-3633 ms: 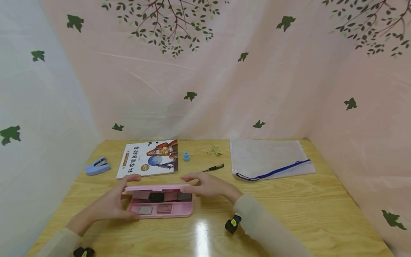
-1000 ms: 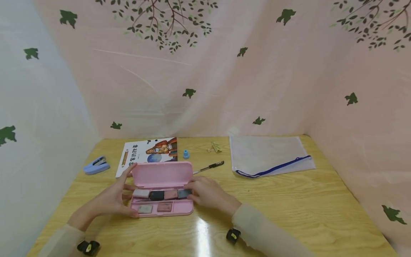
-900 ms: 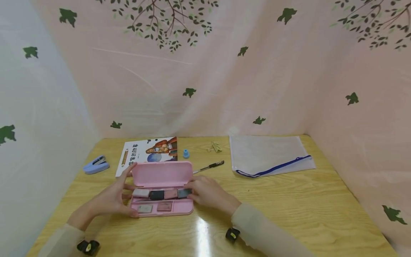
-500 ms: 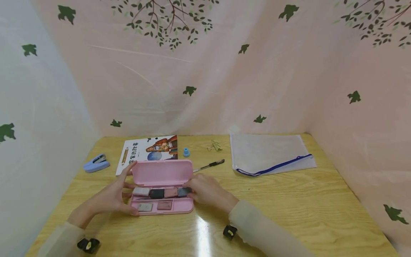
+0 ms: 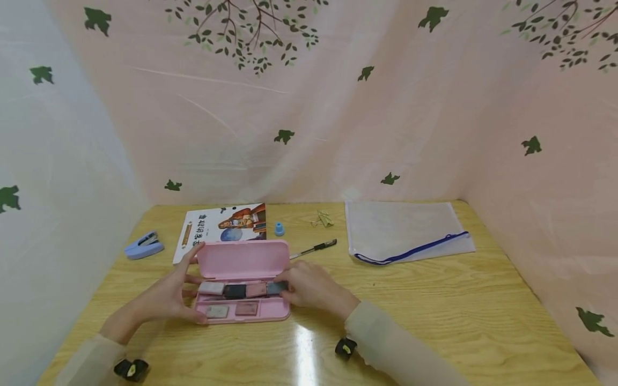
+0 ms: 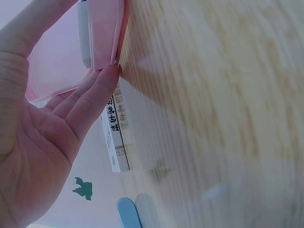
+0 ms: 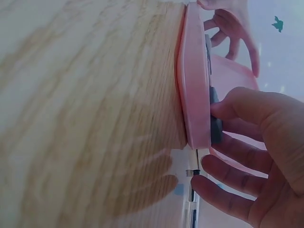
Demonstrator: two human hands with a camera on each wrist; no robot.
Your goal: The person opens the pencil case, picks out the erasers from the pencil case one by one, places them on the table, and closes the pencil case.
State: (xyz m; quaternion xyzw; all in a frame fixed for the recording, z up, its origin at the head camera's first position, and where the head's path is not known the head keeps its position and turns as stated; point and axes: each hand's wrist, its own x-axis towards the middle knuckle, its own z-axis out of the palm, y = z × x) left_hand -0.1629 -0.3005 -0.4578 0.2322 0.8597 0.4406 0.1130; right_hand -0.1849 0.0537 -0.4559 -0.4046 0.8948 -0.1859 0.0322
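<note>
A pink plastic pencil case stands on the table with its lid raised. My left hand grips its left end, thumb at the front corner and fingers along the back and lid. In the back compartment lies a row of small rectangular blocks: white, black, pink and dark grey. At the right end my right hand pinches the dark grey block between thumb and fingers, its other fingers spread beyond the case. A whitish block and a pinkish block sit in the front compartment.
Behind the case lies a book, partly covered by the lid. A blue stapler is at left. Farther back are a small blue object, a binder clip, a pen and a zip pouch.
Since the oldest frame the case lid has swung up and back to fully raised. My right hand has gone from the lid to the dark grey block; over the last second both hands stay nearly still.
</note>
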